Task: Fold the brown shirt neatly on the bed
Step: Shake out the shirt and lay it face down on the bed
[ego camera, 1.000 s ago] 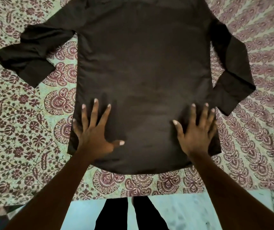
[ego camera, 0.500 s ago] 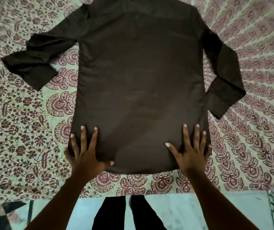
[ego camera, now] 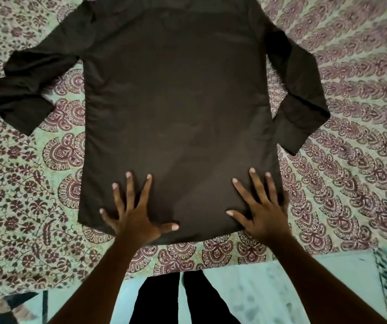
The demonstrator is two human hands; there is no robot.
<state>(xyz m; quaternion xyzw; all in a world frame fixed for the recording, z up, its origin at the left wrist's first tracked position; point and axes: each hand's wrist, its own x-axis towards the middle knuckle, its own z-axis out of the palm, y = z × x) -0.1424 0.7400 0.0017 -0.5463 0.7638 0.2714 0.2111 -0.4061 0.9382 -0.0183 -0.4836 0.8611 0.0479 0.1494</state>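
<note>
The brown shirt (ego camera: 178, 108) lies spread flat on the bed, hem toward me and its top cut off by the frame. Its left sleeve (ego camera: 21, 92) angles out and bends back on itself; its right sleeve (ego camera: 297, 97) hangs down along the body, cuff near the side seam. My left hand (ego camera: 134, 213) rests palm-down with fingers spread on the hem's left part. On the hem's right part my right hand (ego camera: 260, 209) lies flat the same way. Neither hand grips the cloth.
The bed is covered by a pale green sheet with maroon floral print (ego camera: 19, 195). Its near edge runs across the bottom, with a light tiled floor (ego camera: 269, 288) below. My dark trouser legs (ego camera: 180, 298) stand against the bed's edge.
Both hands slid down the shirt's body from mid-height to the hem, then edged slightly up and inward. The shirt stays flat.
</note>
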